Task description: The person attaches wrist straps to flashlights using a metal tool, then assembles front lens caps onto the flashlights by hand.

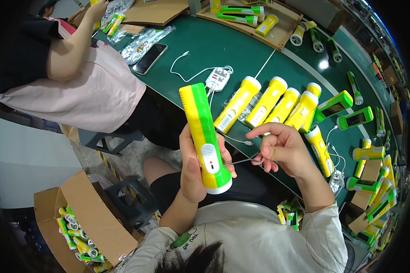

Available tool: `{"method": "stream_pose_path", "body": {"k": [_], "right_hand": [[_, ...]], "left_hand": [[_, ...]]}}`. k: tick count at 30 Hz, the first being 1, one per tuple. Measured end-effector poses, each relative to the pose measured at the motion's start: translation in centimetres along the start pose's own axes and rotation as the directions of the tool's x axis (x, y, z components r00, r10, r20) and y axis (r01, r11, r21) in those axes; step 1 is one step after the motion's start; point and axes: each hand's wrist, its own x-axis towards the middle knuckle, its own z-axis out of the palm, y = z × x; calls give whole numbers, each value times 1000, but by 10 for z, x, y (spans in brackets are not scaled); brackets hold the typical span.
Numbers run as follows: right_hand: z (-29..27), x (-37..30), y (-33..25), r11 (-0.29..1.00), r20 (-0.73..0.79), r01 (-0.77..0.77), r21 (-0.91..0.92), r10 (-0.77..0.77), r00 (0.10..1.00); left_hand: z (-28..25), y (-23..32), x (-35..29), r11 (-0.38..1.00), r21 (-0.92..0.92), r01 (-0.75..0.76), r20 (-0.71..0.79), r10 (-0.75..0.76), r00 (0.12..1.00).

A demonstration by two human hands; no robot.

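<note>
Left hand (193,170) grips torch (206,139) | right hand (282,148) pinches tweezers (241,160) | cardboard box (84,214): torches

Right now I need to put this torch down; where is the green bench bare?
The green bench top is bare between the white power strip and the cardboard tray. Crowded: the row of yellow torches and the right side, packed with green-and-yellow torches.
</note>
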Motion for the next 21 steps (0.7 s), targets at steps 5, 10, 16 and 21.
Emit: {"method": "stream_pose_path", "body": {"k": [5,10,16,21], "right_hand": [[4,0,5,999,-121,-3,-52,-4,993],[3,-4,4,1000,-81,13,-2,-13,997],[10,-19,-8,990,128,3,141,-21,992],[15,-18,-5,866,526,489,102,-464,712]], "left_hand": [[7,7,1,1000,16,20,-76,-19,997],[10,12,-4,998,45,36,-100,-31,994],[6,15,-9,949,-298,107,45,-98,994],[8,15,-6,609,-631,481,396,-280,875]]}}
